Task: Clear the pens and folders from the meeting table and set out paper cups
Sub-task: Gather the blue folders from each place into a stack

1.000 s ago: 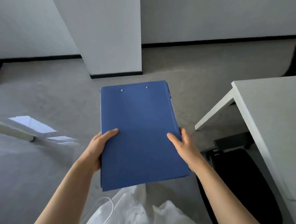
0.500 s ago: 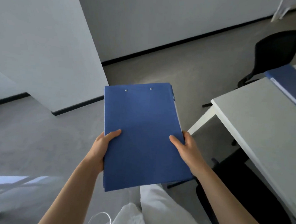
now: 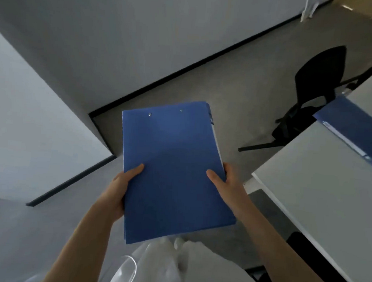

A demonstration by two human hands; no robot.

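I hold a stack of blue folders [image 3: 175, 162] flat in front of me, over the grey floor. My left hand [image 3: 121, 185] grips its left edge with the thumb on top. My right hand [image 3: 228, 185] grips its right edge the same way. Another blue folder [image 3: 353, 131] lies on the white meeting table [image 3: 321, 192] at the right, near the table's far corner. No pens or paper cups are in view.
A black chair [image 3: 315, 83] stands beyond the table's far corner. Another dark chair seat [image 3: 317, 258] sits under the table's near edge. A white pillar [image 3: 29, 120] with a black skirting rises at the left. Grey floor lies ahead.
My view has swung to the right: the table, the black chair and the second folder have come further into sight. Both hands keep the same grip on the stack.
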